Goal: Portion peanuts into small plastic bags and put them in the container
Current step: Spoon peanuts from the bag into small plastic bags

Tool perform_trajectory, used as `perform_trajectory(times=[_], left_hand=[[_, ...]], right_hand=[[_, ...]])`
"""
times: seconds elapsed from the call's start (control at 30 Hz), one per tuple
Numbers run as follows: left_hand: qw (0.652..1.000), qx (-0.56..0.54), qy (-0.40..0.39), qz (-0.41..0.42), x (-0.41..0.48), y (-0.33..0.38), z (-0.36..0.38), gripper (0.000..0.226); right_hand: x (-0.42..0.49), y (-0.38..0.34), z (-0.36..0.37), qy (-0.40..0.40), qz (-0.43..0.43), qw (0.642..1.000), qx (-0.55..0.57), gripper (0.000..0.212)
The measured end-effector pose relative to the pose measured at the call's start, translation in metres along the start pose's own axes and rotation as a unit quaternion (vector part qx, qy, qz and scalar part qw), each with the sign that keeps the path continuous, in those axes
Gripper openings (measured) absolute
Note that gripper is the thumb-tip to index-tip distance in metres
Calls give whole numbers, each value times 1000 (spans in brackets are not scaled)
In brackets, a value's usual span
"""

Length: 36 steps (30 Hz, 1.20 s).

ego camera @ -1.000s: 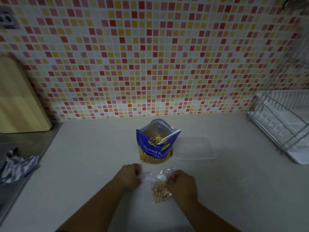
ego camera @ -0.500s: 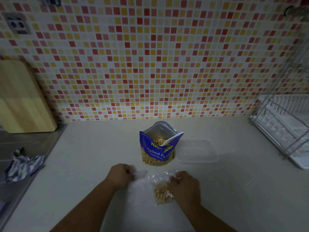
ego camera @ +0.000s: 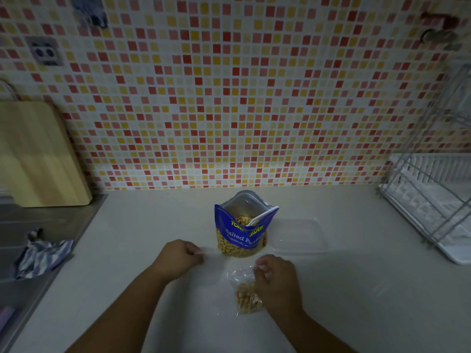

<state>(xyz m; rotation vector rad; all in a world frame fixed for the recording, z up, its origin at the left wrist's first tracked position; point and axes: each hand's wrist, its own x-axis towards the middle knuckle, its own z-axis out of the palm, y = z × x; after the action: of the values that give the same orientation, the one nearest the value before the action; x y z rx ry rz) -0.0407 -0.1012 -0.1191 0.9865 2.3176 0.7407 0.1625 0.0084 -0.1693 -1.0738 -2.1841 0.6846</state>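
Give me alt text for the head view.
The right hand pinches the top of a small clear bag of peanuts on a counter; the left hand is curled nearby. Behind stand an open blue peanut pouch and a clear container.

**What we see things made of**

We see a bag (ego camera: 246, 291) of thin clear plastic, crinkled and shiny. The pouch (ego camera: 240, 236) is glossy blue plastic with a dull silver lining. The container (ego camera: 299, 238) is clear, smooth plastic. The counter (ego camera: 356, 301) looks pale, smooth and matt. We see a wooden board (ego camera: 38, 154), striped cloth (ego camera: 43, 253), a brushed metal sink (ego camera: 51, 220), a wire metal rack (ego camera: 430, 194) and small glossy tiles (ego camera: 229, 98).
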Motion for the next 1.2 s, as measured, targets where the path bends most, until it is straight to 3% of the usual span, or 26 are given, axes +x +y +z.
perform_trajectory(times=[0.13,0.23,0.3,0.4,0.53,0.67,0.83,1.07,1.2], left_hand=[[988,-106,-98,56,-17,32,-26,12],[978,-137,-113,108,-26,60,-38,4],[971,-171,-107,130,-28,74,-44,11],[968,-196,-59,146,-23,90,-47,12],[969,-166,79,164,-11,107,-42,14],[956,-25,183,229,-8,123,-35,32],[938,68,199,275,-2,131,-28,41],[930,58,226,284,1,132,-32,44],[910,102,237,325,0,130,-33,33]], right_hand=[[9,-45,-16,-29,-113,986,121,27],[22,-69,-33,-56,-115,984,126,34],[36,-78,-47,-70,-91,987,113,26],[58,-88,-65,-86,-66,988,113,11],[76,-98,-78,-72,9,982,174,11],[86,-109,-87,-83,126,944,293,13],[97,-117,-90,-90,169,932,306,18],[106,-113,-91,-118,211,916,320,11],[110,-114,-91,-174,239,907,301,20]])
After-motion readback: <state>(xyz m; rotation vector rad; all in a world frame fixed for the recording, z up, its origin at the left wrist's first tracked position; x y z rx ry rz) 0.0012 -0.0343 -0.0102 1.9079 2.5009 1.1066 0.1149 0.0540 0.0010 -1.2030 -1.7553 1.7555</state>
